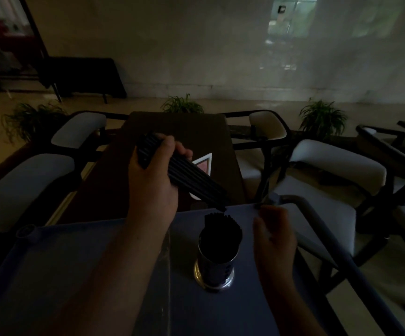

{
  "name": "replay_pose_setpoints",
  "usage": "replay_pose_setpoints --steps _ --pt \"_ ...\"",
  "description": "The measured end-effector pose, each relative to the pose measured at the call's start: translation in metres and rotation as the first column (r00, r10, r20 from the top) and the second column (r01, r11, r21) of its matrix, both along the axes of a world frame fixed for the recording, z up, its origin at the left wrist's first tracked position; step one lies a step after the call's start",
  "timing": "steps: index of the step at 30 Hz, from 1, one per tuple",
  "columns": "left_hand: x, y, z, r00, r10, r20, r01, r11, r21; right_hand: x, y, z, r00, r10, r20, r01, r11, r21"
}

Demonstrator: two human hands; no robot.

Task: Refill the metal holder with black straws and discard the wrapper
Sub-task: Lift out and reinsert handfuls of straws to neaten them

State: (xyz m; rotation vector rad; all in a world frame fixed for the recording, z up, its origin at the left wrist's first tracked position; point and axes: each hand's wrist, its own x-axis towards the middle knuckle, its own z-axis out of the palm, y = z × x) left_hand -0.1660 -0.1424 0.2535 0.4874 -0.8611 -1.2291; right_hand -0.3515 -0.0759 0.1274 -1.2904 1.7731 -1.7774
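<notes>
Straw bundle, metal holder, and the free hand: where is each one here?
straw bundle (pixel 196 180): head view, midway along the black bundle.
holder (pixel 214 270): head view, on its metal side wall.
right hand (pixel 274 236): head view, the middle of the hand, which is blurred.

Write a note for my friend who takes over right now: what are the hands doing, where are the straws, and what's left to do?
Left hand: grips a bundle of black straws, tilted, its lower end close above the metal holder.
Right hand: beside the holder, blurred; I cannot tell if it holds anything.
Holder: upright on the blue cart top.
Done: some loose straws stand in the holder.
Left: drop the bundle into the holder, then throw away the wrapper, which I cannot make out in this dark picture.
</notes>
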Motion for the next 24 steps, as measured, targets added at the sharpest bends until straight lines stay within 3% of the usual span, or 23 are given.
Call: replay_pose_setpoints --steps 1,3,5,7,10,13,16,22,24 --pt "0.0 0.002 0.002 0.996 -0.013 -0.083 0.014 1.0 0.01 0.008 0.006 0.012 0.999 0.043 0.009 -0.043 0.999 -0.012" --pt "0.001 0.007 0.003 0.976 -0.031 -0.216 0.039 0.999 0.035 0.029 0.018 0.033 0.954 0.274 0.118 -0.281 0.959 0.044" --pt "0.003 0.012 0.0 0.958 -0.046 -0.282 0.066 0.996 0.062 0.054 0.028 0.053 0.744 0.549 0.381 -0.613 0.788 0.061" --pt "0.003 0.02 -0.002 0.945 -0.068 -0.321 0.103 0.99 0.093 0.076 0.03 0.067 0.44 0.669 0.599 -0.783 0.612 -0.109" --pt "0.004 0.03 -0.008 0.922 -0.09 -0.377 0.156 0.977 0.146 0.093 0.026 0.087 0.145 0.673 0.725 -0.744 0.557 -0.368" --pt "0.007 0.036 -0.013 0.883 -0.146 -0.445 0.228 0.964 0.138 0.1 0.012 0.104 -0.039 0.562 0.826 -0.588 0.656 -0.473" --pt "0.008 0.041 -0.017 0.888 -0.144 -0.437 0.233 0.96 0.157 0.102 -0.001 0.115 -0.037 0.466 0.884 -0.432 0.79 -0.434" --pt "0.019 0.051 -0.022 0.865 -0.074 -0.497 0.234 0.934 0.268 0.097 -0.012 0.114 -0.114 0.455 0.883 -0.309 0.828 -0.467" --pt "0.021 0.053 -0.024 0.874 -0.042 -0.484 0.238 0.906 0.35 0.097 -0.014 0.114 -0.088 0.441 0.893 -0.292 0.846 -0.446"
